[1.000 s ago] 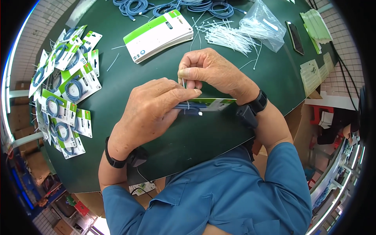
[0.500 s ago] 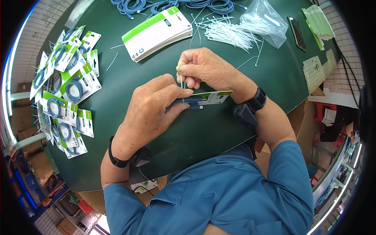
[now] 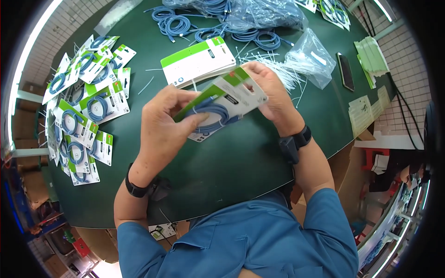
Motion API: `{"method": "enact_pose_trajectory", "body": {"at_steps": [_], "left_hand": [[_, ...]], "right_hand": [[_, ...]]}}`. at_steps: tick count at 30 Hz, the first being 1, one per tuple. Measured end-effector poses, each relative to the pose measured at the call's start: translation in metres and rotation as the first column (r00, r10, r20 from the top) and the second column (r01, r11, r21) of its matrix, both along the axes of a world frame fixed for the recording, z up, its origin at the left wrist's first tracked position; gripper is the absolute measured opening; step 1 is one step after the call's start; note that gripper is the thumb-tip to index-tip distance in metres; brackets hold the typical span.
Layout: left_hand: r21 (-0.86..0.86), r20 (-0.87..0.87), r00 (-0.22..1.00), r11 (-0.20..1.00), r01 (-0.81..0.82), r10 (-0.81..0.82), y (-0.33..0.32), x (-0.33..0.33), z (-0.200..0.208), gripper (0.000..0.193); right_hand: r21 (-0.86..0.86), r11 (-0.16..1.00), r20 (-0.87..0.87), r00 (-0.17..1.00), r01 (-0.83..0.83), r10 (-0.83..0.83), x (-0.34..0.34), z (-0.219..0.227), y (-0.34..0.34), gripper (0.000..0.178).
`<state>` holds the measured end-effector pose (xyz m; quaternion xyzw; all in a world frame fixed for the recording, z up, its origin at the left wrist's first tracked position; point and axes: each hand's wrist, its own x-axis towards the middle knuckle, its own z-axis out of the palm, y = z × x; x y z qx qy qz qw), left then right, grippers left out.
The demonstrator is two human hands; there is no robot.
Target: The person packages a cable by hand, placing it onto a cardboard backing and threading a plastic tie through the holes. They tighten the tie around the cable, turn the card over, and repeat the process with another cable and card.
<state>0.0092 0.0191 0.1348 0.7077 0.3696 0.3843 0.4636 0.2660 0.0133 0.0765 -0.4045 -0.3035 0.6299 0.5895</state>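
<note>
Left hand (image 3: 162, 125) and right hand (image 3: 273, 95) grip a cabled card (image 3: 250, 98); finished-looking cards (image 3: 85, 133) crowd the bench's (image 3: 241, 171) left edge; loose coils (image 3: 174, 32) remain, far edge.

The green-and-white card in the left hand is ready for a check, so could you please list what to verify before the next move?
1. Left hand grips the green-and-white card: ok.
2. Right hand grips its right end: cannot tell, fingers partly hidden.
3. Blue cable coil lies against the visible side: ok.
4. Fastening behind the card: cannot tell, hidden.
5. White ties lie beyond the right hand: ok.
</note>
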Motion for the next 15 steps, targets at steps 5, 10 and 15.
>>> {"method": "enact_pose_trajectory", "body": {"at_steps": [5,10,15], "left_hand": [[-0.174,0.291,0.955,0.985,-0.006,0.057,0.022,-0.016,-0.010,0.025],[-0.385,0.402,0.907,0.922,0.046,0.123,0.026,-0.015,-0.020,0.022],[-0.454,0.501,0.864,0.866,0.210,0.053,0.027,-0.011,-0.036,0.024]], "right_hand": [[0.257,0.966,-0.224,0.974,0.032,0.028,0.002,0.006,-0.004,0.029],[0.235,0.971,0.140,0.990,-0.050,0.017,-0.051,0.020,-0.021,0.040],[0.168,0.965,0.314,0.939,-0.202,0.142,-0.045,0.017,-0.023,0.043]]}}
